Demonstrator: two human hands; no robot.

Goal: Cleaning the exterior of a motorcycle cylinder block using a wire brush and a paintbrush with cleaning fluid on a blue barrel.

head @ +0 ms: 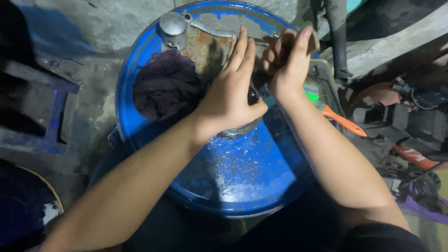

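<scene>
- Two bare forearms reach in from the bottom edge, head view, over a blue drum [233,186] standing upright on a concrete floor [93,60].
- Left hand [231,93] lies flat-fingered, fingers straight and pointing away, palm pressed on a round metal part [240,128] that sits on the drum lid; thumb hooks around the part's near side. Its grip is on that part, most of which is hidden under the palm.
- Right hand [287,60] is raised just beside the left, fingers curled around a small brownish block [313,43]; whether it touches the metal part cannot be told.
- Dark purple rag [165,86] lies bunched on the lid, just left of the left hand and touching its wrist side.
- Lid shows rust and bare grey patches at the far side, and white specks scattered on the near blue paint.
- Silver cap [172,25] stands at the far rim, with a flat metal bar [219,30] running from it toward the hands.
- Brush with an orange handle [343,121] pokes out of a tray [326,74] right of the drum, near the right forearm.
- Dark metal parts [401,121] crowd the floor at the right; a blue frame [42,112] sits at the left.
</scene>
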